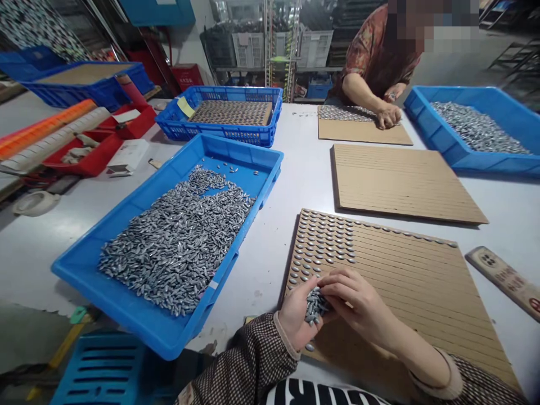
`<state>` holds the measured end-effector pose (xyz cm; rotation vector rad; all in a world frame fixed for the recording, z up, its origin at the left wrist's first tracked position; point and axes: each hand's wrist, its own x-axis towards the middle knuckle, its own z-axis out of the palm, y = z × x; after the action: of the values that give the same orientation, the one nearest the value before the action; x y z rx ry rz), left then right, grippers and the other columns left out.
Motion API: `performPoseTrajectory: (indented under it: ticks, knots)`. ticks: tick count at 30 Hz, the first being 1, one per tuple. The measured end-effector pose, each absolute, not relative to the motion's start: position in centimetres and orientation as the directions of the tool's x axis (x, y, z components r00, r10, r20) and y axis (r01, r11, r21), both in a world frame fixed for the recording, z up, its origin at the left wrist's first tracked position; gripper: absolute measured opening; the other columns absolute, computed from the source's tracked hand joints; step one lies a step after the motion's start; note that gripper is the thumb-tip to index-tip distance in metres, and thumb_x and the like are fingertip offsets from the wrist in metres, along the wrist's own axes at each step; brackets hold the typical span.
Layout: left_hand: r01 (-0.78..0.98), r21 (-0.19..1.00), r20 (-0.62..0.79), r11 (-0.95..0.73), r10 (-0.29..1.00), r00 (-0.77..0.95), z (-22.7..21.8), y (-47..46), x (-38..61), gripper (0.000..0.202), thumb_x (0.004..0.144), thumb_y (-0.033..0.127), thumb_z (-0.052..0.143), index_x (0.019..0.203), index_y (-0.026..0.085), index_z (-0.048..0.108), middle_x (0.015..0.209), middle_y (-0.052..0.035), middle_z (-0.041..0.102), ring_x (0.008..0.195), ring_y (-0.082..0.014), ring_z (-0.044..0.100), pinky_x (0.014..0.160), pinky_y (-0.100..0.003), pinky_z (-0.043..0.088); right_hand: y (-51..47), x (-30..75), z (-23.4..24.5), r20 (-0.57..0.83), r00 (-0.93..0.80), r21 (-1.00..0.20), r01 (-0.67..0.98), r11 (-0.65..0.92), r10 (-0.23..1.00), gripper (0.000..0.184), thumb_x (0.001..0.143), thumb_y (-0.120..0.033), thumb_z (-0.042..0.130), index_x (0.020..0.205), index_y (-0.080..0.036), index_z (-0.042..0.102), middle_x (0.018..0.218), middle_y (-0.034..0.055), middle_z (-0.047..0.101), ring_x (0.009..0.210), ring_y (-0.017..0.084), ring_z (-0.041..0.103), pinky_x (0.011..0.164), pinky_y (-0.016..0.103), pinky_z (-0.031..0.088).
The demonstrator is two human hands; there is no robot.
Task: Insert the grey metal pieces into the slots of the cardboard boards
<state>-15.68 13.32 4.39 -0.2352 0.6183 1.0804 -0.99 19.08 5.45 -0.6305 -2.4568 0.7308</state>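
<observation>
My left hand (297, 315) is cupped over the near left corner of a slotted cardboard board (422, 281) and holds a pile of small grey metal pieces (315, 306). My right hand (358, 301) reaches into that pile with bent fingers pinching at the pieces. The board's grooves at the top left are filled with rows of the same pieces (324, 244). A blue tray (126, 306) to the left holds a large heap of loose grey pieces (181, 242).
A bare slotted board (400, 183) lies behind mine. Across the table another person (375, 62) fills a third board (363, 132). More blue trays (426, 121) (177, 121) hold pieces and a filled board. A wooden strip (504, 278) lies at right. Red trays (90, 160) sit far left.
</observation>
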Motion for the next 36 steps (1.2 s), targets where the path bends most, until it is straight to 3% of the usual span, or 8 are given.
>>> performPoseTrajectory:
  ticks: [4, 8, 11, 15, 20, 29, 36]
  knots:
    - [-0.839, 0.155, -0.497, 0.522, 0.775, 0.390, 4.9, 13.1, -15.6, 0.025, 0.088, 0.031, 0.056, 0.101, 0.013, 0.068, 0.102, -0.0073, 0.067, 0.089, -0.0145, 0.061, 0.076, -0.024, 0.049, 18.2, -0.3, 5.2, 0.341, -0.747, -0.585, 0.306, 0.751, 0.570, 0.020, 0.090, -0.008, 0.049, 0.098, -0.021, 0.062, 0.095, 0.0069, 0.067, 0.087, 0.019, 0.058, 0.075, 0.037, 0.050]
    - [-0.814, 0.231, -0.540, 0.534, 0.766, 0.349, 5.1, 13.1, -15.6, 0.029, 0.085, 0.027, 0.059, 0.108, 0.012, 0.068, 0.115, -0.0116, 0.065, 0.101, -0.0192, 0.061, 0.088, -0.032, 0.050, 18.3, 1.0, 5.1, 0.325, -0.717, -0.631, 0.322, 0.706, 0.617, 0.022, 0.092, -0.011, 0.047, 0.104, -0.023, 0.061, 0.093, 0.0073, 0.065, 0.084, 0.018, 0.060, 0.071, 0.033, 0.052]
    - [-0.802, 0.211, -0.603, 0.559, 0.720, 0.344, 5.0, 13.1, -15.7, 0.033, 0.083, 0.029, 0.062, 0.109, 0.009, 0.067, 0.113, -0.0145, 0.066, 0.100, -0.0214, 0.064, 0.094, -0.035, 0.048, 19.4, 2.1, 4.2, 0.322, -0.640, -0.651, 0.386, 0.654, 0.698, 0.019, 0.092, -0.013, 0.048, 0.103, -0.022, 0.061, 0.094, 0.0073, 0.064, 0.086, 0.018, 0.061, 0.071, 0.030, 0.053]
    - [-0.798, 0.162, -0.657, 0.580, 0.667, 0.351, 5.0, 13.3, -15.7, 0.038, 0.082, 0.032, 0.064, 0.111, 0.007, 0.064, 0.114, -0.0172, 0.066, 0.099, -0.0239, 0.067, 0.090, -0.033, 0.050, 21.5, 2.7, 1.3, 0.373, -0.507, -0.581, 0.526, 0.621, 0.777, 0.014, 0.092, -0.017, 0.051, 0.097, -0.021, 0.063, 0.093, 0.0069, 0.065, 0.085, 0.018, 0.063, 0.074, 0.031, 0.053]
    - [-0.802, 0.163, -0.663, 0.575, 0.666, 0.343, 5.0, 13.3, -15.6, 0.038, 0.082, 0.031, 0.063, 0.111, 0.006, 0.063, 0.114, -0.0186, 0.066, 0.097, -0.0242, 0.068, 0.087, -0.032, 0.052, 22.5, 2.4, -1.3, 0.381, -0.530, -0.436, 0.620, 0.652, 0.758, 0.020, 0.094, -0.018, 0.047, 0.098, -0.018, 0.066, 0.096, 0.0077, 0.066, 0.086, 0.017, 0.062, 0.075, 0.029, 0.053]
    - [-0.820, 0.162, -0.644, 0.549, 0.688, 0.334, 4.5, 13.1, -15.5, 0.037, 0.083, 0.030, 0.061, 0.111, 0.005, 0.062, 0.112, -0.0186, 0.067, 0.097, -0.0256, 0.068, 0.090, -0.034, 0.050, 22.3, 2.4, -0.7, 0.379, -0.605, -0.269, 0.652, 0.709, 0.700, 0.026, 0.093, -0.017, 0.043, 0.096, -0.017, 0.069, 0.094, 0.0092, 0.066, 0.083, 0.017, 0.061, 0.071, 0.026, 0.050]
    - [-0.839, 0.108, -0.608, 0.534, 0.703, 0.369, 4.3, 13.2, -15.6, 0.049, 0.088, 0.044, 0.053, 0.117, 0.005, 0.060, 0.119, -0.0195, 0.064, 0.102, -0.0257, 0.066, 0.096, -0.037, 0.046, 22.1, 2.2, 0.7, 0.367, -0.606, -0.261, 0.662, 0.703, 0.706, 0.022, 0.093, -0.017, 0.046, 0.099, -0.017, 0.067, 0.096, 0.0091, 0.065, 0.082, 0.017, 0.060, 0.068, 0.026, 0.050]
